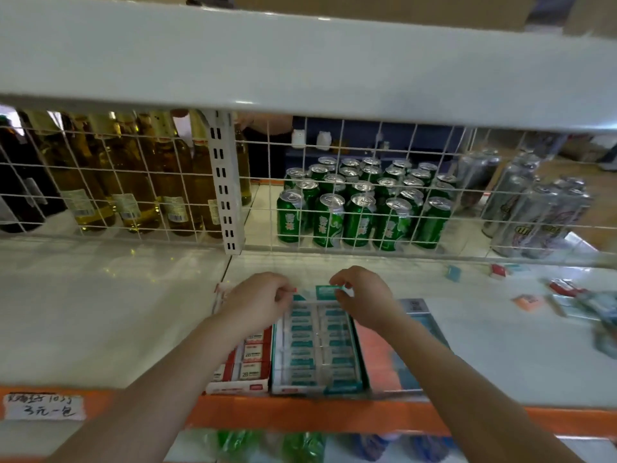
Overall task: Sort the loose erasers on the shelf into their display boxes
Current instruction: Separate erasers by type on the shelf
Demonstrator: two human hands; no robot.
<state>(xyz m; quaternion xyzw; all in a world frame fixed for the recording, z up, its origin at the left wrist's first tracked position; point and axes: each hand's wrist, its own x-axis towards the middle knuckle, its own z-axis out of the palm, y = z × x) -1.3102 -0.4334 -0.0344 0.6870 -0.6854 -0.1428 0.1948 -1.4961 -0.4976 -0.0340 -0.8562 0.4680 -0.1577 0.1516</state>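
a: hands first. the left hand (258, 300) is at the far left corner of the green display box (315, 349), fingers curled in tight. it seems to pinch something small at the box's back edge, though i cannot tell what it is.

b: and the right hand (364, 297)?

a: it pinches a green eraser (329, 291) between thumb and fingertips, held upright at the far end of the green box's right row.

b: how full is that box?

a: two rows of green-sleeved erasers run its length, nearly to the back. it stands at the front of the white shelf (100, 312), its near end touching the orange shelf edge (300, 414).

b: neighbours?

a: red display box (243, 362) just beside it on the left, partly under the left forearm, with red-and-white erasers inside. on the right, touching it, an orange and blue box (394, 355), mostly hidden by the right forearm.

b: any strays?

a: yes, well apart to the right: a blue eraser (453, 273), a red eraser (498, 271), more red ones (566, 288), an orange one (528, 301) and a blurred heap (597, 312) at the frame's edge.

b: behind?

a: wire grid (367, 195), then green cans (360, 208), amber bottles (133, 182) and silver cans (534, 212).
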